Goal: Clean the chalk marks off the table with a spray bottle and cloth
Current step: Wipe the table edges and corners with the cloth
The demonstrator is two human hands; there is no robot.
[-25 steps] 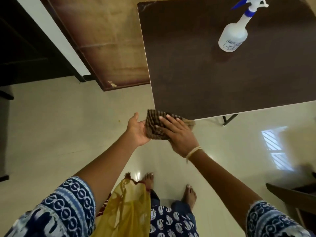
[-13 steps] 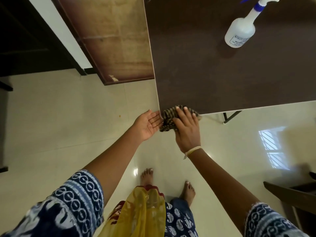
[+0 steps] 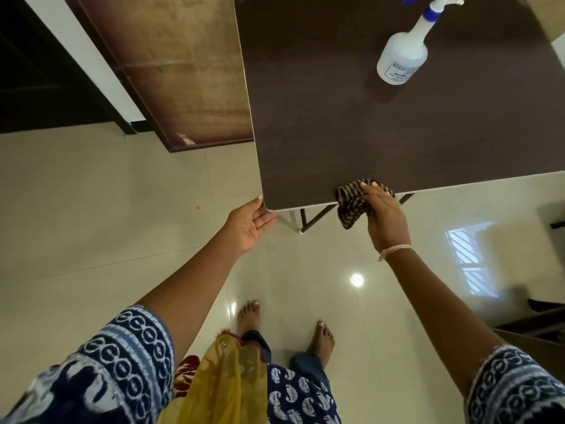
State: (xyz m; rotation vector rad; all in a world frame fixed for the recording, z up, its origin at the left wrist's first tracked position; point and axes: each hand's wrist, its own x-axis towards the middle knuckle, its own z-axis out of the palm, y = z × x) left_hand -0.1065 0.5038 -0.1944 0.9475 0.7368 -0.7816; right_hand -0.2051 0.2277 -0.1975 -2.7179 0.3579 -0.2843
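A dark brown table (image 3: 367,127) fills the upper right of the head view. My right hand (image 3: 385,218) grips a brown striped cloth (image 3: 353,203) at the table's near edge; part of the cloth hangs below the edge. My left hand (image 3: 252,223) is open, palm up, with its fingertips touching the table's near left corner. A white spray bottle (image 3: 402,58) with a blue nozzle stands on the far right of the table, well away from both hands. I see no chalk marks on the tabletop.
A brown wooden panel (image 3: 189,71) stands left of the table. Glossy cream floor tiles (image 3: 91,224) lie below, with my bare feet (image 3: 287,325) on them. Dark furniture (image 3: 538,328) sits at the right edge. The table's black folding legs (image 3: 315,217) show under its near edge.
My right hand has slid the cloth to the right along the table's near edge. My left hand has parted from the cloth and now touches the table corner.
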